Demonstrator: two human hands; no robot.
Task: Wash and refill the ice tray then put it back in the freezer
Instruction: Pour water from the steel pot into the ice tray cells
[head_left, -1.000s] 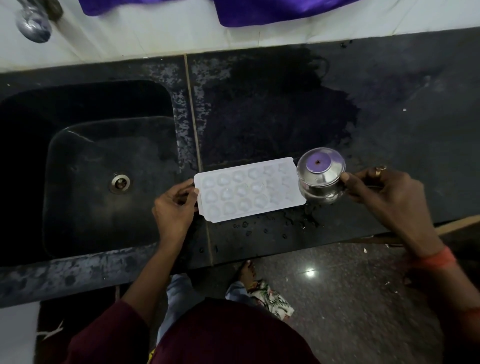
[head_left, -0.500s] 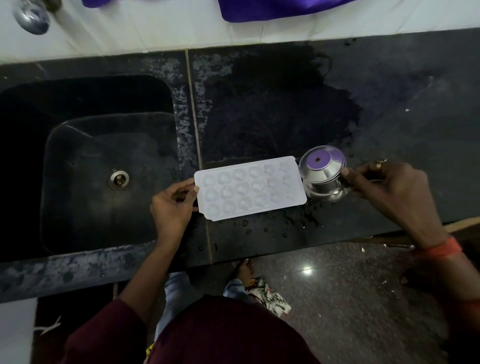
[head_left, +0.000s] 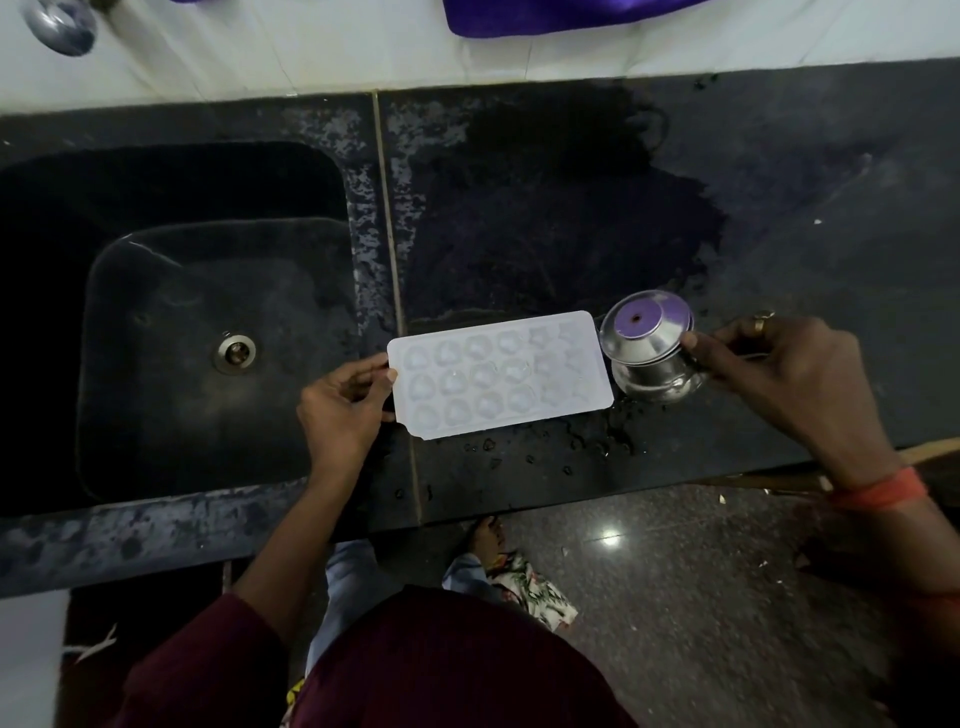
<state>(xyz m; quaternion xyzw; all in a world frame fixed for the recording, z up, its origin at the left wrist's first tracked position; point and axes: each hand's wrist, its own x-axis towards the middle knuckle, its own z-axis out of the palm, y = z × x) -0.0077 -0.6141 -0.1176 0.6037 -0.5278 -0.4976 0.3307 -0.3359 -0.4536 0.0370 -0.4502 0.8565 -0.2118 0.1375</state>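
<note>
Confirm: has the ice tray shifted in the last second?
No. The ice tray still lies across the counter seam, left hand gripping that end, right hand holding the steel pot.

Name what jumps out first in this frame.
The white ice tray lies flat on the dark wet counter, just right of the sink. The left hand pinches its near-left end. The right hand tilts a steel pot at its right end.
</note>
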